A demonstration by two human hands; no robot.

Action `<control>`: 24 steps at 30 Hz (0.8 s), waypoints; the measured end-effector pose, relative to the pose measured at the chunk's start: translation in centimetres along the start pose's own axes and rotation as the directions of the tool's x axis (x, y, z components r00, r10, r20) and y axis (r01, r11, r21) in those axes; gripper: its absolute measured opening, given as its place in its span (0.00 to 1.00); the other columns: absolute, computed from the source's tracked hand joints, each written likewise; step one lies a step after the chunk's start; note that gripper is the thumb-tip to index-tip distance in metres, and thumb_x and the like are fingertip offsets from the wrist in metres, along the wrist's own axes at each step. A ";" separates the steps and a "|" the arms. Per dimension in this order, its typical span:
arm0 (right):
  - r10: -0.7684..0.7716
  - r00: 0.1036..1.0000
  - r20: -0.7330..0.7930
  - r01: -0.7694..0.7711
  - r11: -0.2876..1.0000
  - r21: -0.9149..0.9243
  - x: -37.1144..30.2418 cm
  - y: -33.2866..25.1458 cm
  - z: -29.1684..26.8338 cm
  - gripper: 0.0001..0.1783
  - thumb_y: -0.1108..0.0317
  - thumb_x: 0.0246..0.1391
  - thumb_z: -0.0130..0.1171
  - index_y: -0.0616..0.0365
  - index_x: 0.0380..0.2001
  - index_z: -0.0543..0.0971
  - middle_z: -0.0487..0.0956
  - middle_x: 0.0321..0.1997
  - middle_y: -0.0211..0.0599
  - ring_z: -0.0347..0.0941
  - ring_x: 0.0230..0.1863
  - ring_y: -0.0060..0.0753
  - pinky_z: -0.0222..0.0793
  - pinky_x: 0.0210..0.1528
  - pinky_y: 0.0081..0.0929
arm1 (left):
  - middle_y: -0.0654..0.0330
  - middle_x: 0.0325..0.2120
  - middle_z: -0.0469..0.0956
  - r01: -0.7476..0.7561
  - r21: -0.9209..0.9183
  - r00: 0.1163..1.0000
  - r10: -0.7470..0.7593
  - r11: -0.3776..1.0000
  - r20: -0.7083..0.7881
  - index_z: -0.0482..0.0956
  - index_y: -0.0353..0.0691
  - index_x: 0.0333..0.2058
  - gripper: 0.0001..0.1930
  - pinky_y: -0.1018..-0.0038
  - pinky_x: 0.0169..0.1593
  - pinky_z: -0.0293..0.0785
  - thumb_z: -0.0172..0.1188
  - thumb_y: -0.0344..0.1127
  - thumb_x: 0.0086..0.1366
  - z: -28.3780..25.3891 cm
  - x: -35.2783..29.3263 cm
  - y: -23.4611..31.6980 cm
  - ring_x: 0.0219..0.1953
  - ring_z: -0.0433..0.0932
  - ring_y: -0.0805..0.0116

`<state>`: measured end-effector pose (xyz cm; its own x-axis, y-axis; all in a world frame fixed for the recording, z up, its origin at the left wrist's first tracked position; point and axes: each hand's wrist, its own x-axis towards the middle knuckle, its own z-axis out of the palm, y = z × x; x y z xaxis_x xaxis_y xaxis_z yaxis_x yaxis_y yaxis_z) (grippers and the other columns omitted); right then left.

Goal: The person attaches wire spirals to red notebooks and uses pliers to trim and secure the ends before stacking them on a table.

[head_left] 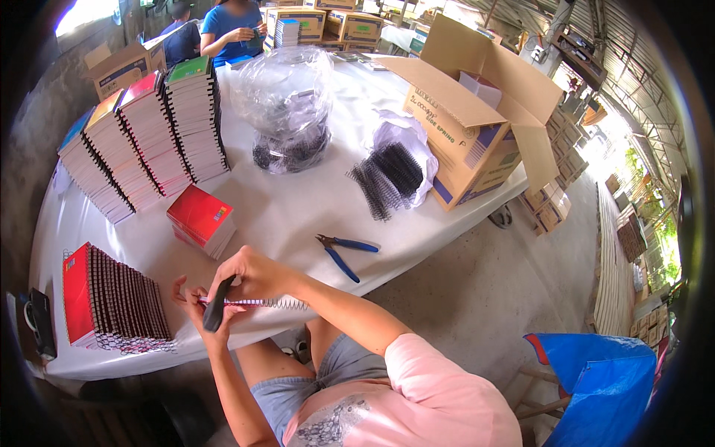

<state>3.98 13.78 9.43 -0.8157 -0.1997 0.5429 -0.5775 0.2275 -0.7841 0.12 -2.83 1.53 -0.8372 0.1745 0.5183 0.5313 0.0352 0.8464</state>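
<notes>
While fingers (225, 270) grip, pliers (334, 244) lie near.

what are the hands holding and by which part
The right hand grips a black-handled tool by its handle; the left hand holds a notebook near its left end.

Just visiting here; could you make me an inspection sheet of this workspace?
Surface: white-covered table.
Job's things: notebook, seen edge-on, with a spiral coil extending past it; blue-handled pliers; red-covered notebook stack.
Clutter: plastic bag; black coils beside an open carton.
Hands: left hand grips the notebook; right hand holds a black-handled tool.
Cables: nothing certain seen.
Surroundings: two people at the back; blue sheet.
</notes>
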 end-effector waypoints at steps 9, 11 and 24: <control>0.151 0.988 -0.036 -0.146 0.982 0.119 0.3 0.4 0.8 0.14 0.76 0.34 0.62 0.54 0.30 0.83 0.78 0.22 0.47 0.74 0.19 0.36 0.68 0.24 0.26 | 0.61 0.47 0.56 -0.040 -0.021 0.997 0.042 0.999 0.058 0.56 0.35 0.51 0.56 0.75 0.48 0.65 0.77 0.54 0.25 -0.5 0.1 -1.1 0.46 0.66 0.68; 0.026 1.000 0.015 -0.023 0.988 -0.150 0.7 0.1 1.0 0.14 0.76 0.34 0.61 0.54 0.30 0.83 0.78 0.22 0.46 0.75 0.20 0.34 0.68 0.25 0.26 | 0.61 0.48 0.57 0.044 -0.049 0.997 -0.041 0.998 0.071 0.55 0.36 0.51 0.56 0.74 0.51 0.64 0.78 0.50 0.25 -0.8 -0.5 -2.2 0.48 0.66 0.66; 0.326 0.945 -0.023 -0.322 0.917 -0.234 1.2 1.7 1.4 0.12 0.71 0.34 0.61 0.59 0.29 0.82 0.78 0.25 0.50 0.74 0.23 0.35 0.69 0.30 0.27 | 0.55 0.47 0.61 -0.054 0.008 0.994 0.053 0.999 0.098 0.64 0.33 0.48 0.50 0.66 0.54 0.62 0.76 0.53 0.25 -0.1 -0.1 -1.7 0.50 0.63 0.61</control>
<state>2.04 12.57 8.33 -0.9600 -0.0923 0.2645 -0.2746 0.4965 -0.8235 -0.70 -3.00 0.04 -0.7914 0.2714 0.5477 0.5766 0.0340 0.8163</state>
